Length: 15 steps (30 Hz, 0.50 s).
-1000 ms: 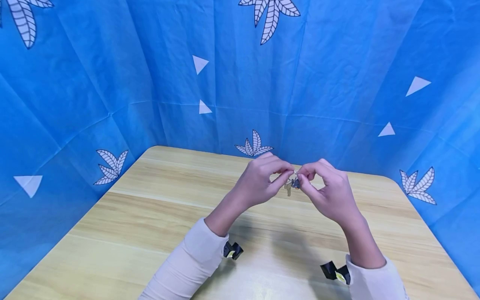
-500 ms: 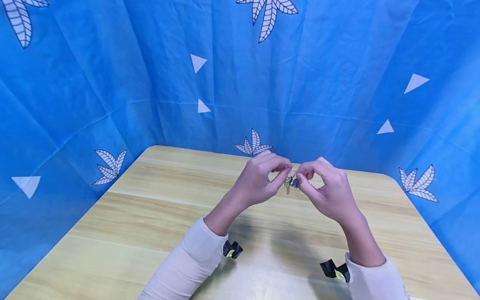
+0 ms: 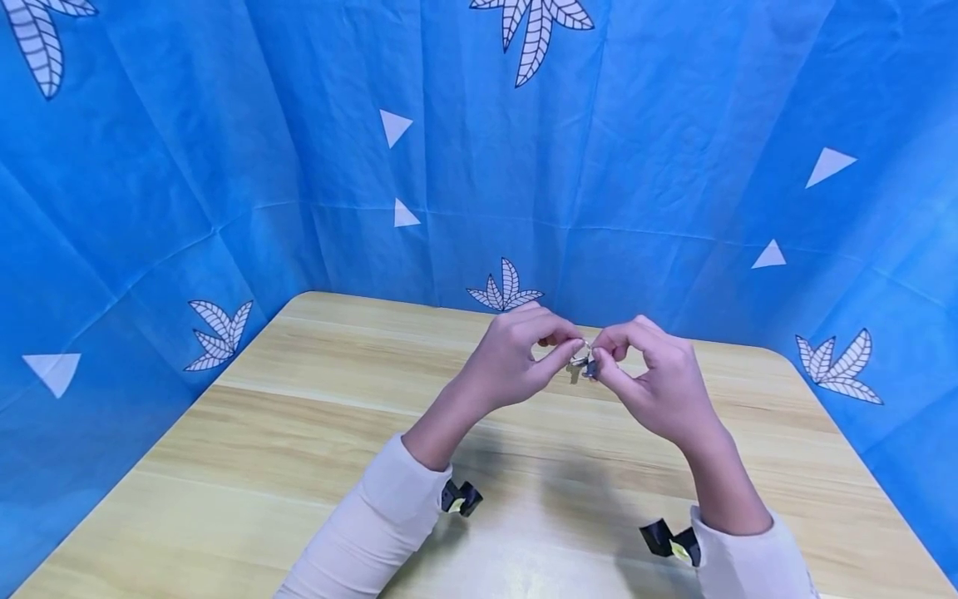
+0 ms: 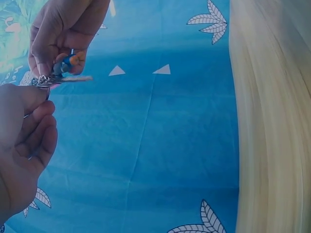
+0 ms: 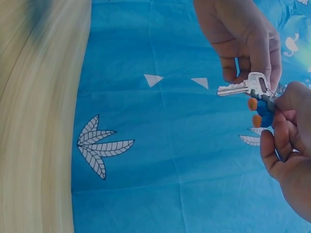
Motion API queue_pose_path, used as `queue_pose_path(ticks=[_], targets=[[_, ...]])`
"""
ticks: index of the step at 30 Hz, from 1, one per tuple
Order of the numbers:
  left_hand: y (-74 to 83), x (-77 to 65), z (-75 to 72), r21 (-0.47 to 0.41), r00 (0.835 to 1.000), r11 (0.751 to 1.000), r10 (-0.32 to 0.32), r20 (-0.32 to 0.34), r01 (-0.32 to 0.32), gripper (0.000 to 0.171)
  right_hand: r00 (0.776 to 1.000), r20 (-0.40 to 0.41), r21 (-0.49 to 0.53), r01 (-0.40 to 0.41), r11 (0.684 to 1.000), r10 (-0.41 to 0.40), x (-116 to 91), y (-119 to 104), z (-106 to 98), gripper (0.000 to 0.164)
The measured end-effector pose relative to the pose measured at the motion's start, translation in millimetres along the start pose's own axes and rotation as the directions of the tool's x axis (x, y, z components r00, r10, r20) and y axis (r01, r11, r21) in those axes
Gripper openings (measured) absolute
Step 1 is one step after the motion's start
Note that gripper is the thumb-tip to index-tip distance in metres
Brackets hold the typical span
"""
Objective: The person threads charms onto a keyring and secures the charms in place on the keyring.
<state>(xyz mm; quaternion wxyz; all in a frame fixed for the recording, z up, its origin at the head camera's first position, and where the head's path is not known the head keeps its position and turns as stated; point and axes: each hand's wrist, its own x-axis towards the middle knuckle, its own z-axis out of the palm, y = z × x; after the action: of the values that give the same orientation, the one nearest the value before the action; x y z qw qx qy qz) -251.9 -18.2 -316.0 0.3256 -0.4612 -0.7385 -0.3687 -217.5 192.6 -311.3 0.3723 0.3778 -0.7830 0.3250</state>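
Observation:
Close together above the table, both hands work on one small bunch of keys. My left hand [image 3: 516, 358] pinches the metal key ring [image 3: 586, 348] between thumb and forefinger. From the opposite side, my right hand [image 3: 659, 383] pinches a small blue and grey charm [image 5: 264, 114] with orange round parts, close to where it joins the ring. A silver key [image 5: 238, 89] sticks out from the ring, just above the charm in the right wrist view. In the head view a key [image 3: 575, 374] hangs below the left fingertips. Fingers hide part of the ring.
The light wooden table [image 3: 299, 466] lies under both hands. A blue cloth [image 3: 479, 166] with white leaves and triangles surrounds its back and sides. Black devices [image 3: 461, 497] sit at both sleeve cuffs.
The ring, which stood more upright between the hands half a second ago, now tilts. The hanging key has shifted slightly upward, while both hands keep nearly the same place and grip.

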Motion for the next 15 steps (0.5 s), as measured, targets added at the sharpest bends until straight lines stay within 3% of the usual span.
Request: queue_pose_path(ticks=[15], targets=[[1.2, 0.3, 0.1, -0.009, 1.0, 1.0, -0.007, -0.01, 0.007, 0.004, 1.0, 0.025, -0.008, -0.013, 1.0, 0.013, -0.7, 0.0, -1.4, 0.021]])
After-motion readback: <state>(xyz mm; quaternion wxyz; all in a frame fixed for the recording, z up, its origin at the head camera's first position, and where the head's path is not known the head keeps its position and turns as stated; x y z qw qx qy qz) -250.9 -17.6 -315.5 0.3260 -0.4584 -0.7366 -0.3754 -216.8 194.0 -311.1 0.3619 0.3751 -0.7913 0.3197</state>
